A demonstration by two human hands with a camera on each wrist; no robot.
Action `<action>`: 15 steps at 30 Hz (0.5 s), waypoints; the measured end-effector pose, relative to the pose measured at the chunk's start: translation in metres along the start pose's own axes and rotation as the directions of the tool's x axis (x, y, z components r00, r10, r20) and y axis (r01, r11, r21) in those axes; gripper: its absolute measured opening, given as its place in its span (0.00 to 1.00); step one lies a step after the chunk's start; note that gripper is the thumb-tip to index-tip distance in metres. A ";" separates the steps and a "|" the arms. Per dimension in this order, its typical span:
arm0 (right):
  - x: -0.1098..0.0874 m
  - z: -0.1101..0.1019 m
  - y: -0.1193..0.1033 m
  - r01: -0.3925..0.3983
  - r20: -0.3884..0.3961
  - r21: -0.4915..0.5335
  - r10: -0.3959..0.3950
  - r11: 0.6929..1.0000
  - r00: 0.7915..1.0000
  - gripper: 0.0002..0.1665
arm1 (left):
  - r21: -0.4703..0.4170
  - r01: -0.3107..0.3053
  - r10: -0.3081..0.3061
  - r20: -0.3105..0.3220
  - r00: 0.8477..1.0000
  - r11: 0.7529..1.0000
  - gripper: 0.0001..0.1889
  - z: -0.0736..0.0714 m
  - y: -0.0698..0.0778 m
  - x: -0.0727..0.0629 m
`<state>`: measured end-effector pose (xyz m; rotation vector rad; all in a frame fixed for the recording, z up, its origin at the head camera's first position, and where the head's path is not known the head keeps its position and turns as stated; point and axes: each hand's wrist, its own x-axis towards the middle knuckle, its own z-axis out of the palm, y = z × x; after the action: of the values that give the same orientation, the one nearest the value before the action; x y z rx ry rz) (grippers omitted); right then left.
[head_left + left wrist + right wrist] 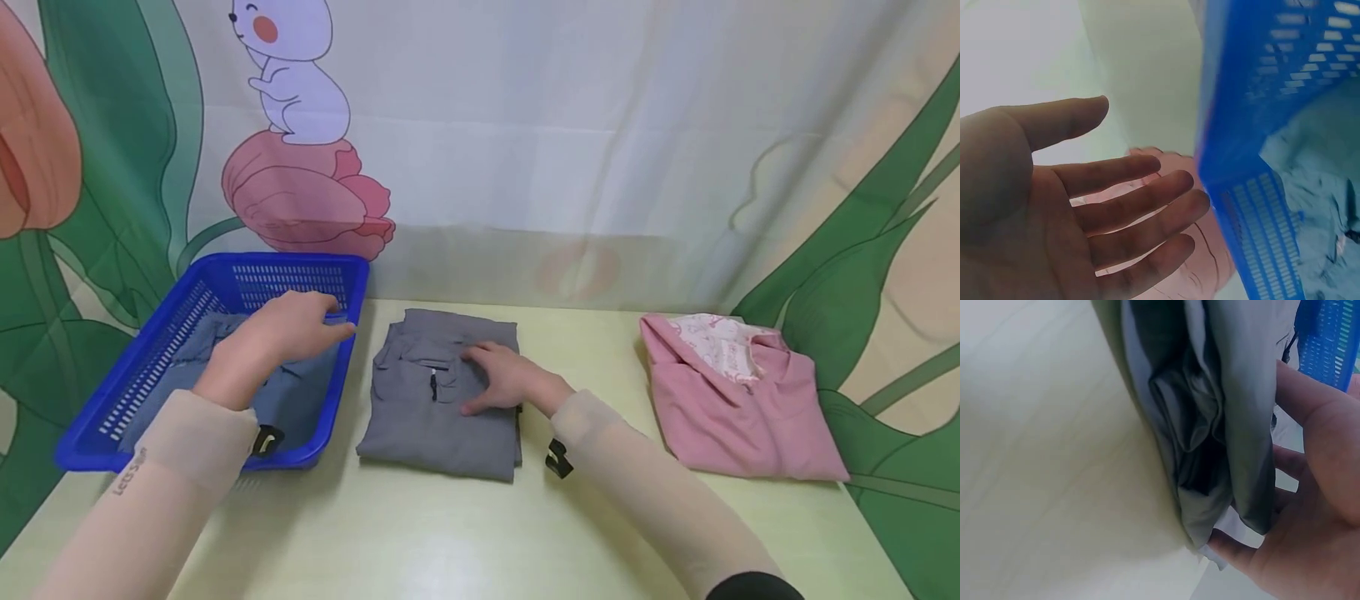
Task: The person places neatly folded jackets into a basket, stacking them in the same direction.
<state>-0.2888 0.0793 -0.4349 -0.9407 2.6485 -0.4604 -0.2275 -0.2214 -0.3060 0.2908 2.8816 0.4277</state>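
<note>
A folded grey garment (pixel 442 433) with a small zip pull lies on the table, its layered side edge showing in the right wrist view. My right hand (pixel 504 379) rests on its right part, thumb and fingers spread apart. Over the blue plastic basket (pixel 348 367) on the left hovers my left hand (pixel 281 329). Its fingers are extended and hold nothing; in the left wrist view the left hand (pixel 1097 212) is palm-on beside the basket wall. Blue folded clothing (pixel 300 408) lies inside the basket, partly hidden by the left arm.
A folded pink jacket (pixel 742 425) with a patterned lining lies at the table's right side. Behind the light-coloured table (pixel 420 542) hangs a printed curtain (pixel 525 167), close to the far edge. The basket stands near that curtain.
</note>
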 end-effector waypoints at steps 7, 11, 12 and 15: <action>-0.019 -0.004 0.014 -0.007 0.009 0.019 0.007 1.000 1.000 0.53 | -0.073 -0.087 0.088 0.002 0.996 0.993 0.31 0.005 0.027 -0.007; -0.027 0.001 0.022 0.003 -0.003 0.028 -0.003 1.000 1.000 0.52 | -0.170 -0.143 0.149 0.024 0.989 0.975 0.30 0.012 0.044 -0.013; -0.028 0.002 0.023 0.008 -0.008 0.032 -0.008 0.999 1.000 0.52 | -0.186 -0.155 0.163 0.029 0.986 0.970 0.30 0.014 0.048 -0.015; -0.033 0.004 0.026 0.022 -0.023 0.038 -0.021 0.999 1.000 0.53 | -0.208 -0.198 0.208 0.025 0.978 0.958 0.29 0.023 0.059 -0.020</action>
<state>-0.2772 0.1192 -0.4430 -0.9583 2.6421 -0.5282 -0.1938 -0.1644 -0.3056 0.5560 2.7425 0.7370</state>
